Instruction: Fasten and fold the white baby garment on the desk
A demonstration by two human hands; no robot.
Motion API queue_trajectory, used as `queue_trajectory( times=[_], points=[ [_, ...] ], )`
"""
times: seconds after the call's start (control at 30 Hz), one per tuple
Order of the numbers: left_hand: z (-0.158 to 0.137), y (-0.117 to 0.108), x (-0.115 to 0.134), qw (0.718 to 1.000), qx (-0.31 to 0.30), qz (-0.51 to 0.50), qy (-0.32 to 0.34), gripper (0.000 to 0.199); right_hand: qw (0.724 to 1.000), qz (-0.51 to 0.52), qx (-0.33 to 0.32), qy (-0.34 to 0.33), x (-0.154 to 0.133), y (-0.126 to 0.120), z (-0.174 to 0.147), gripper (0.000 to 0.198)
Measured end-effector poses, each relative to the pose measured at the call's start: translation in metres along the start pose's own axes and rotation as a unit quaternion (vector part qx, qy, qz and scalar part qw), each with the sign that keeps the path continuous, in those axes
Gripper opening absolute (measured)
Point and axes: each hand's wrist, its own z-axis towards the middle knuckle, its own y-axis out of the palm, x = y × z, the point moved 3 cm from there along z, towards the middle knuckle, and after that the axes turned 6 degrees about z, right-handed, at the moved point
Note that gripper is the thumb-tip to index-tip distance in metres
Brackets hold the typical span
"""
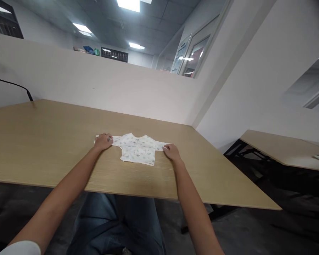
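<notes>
A small white baby shirt with a scattered print lies flat, its neckline toward the wall and its sleeves stretched out to both sides. My left hand rests on the left sleeve, fingers curled over it, with a bit of the cuff showing past the hand. At the other side, my right hand has its fingers closed on the end of the right sleeve. The hem faces me and lies untouched.
The shirt is on a wide wooden table, with a low white partition behind it. A black cable hangs at the far left. Another table stands to the right, past a gap. My legs are under the front edge.
</notes>
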Motion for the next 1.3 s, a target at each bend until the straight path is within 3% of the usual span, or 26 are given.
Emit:
queue_trajectory(
  times=[0.2,0.37,0.5,0.77,1.0,1.17,1.3],
  points=[
    [0.000,0.004,0.002,1.000,0.001,-0.013,-0.002,0.029,0.985,0.130,0.022,-0.111,-0.066,0.009,-0.046,0.023],
    [0.001,0.007,0.004,1.000,0.002,-0.018,-0.009,0.027,0.968,0.165,-0.085,-0.169,-0.117,0.021,-0.118,0.027],
    [0.000,0.006,0.007,1.000,0.000,-0.022,-0.007,0.026,0.950,0.112,-0.172,-0.237,-0.139,0.039,-0.147,0.023],
    [-0.003,0.003,0.011,1.000,-0.004,-0.027,-0.007,0.025,0.961,0.015,-0.153,-0.231,-0.149,0.060,-0.142,0.044],
    [-0.001,0.008,0.011,1.000,-0.005,-0.031,-0.005,0.025,0.951,-0.042,-0.127,-0.280,-0.157,0.070,-0.140,0.025],
    [0.002,0.011,0.007,0.999,0.005,-0.036,-0.008,0.024,0.947,0.002,-0.112,-0.302,-0.156,0.061,-0.144,0.023],
    [0.004,0.011,0.005,0.999,0.008,-0.038,-0.014,0.023,0.942,0.035,-0.127,-0.310,-0.151,0.043,-0.153,0.032]
  ],
)
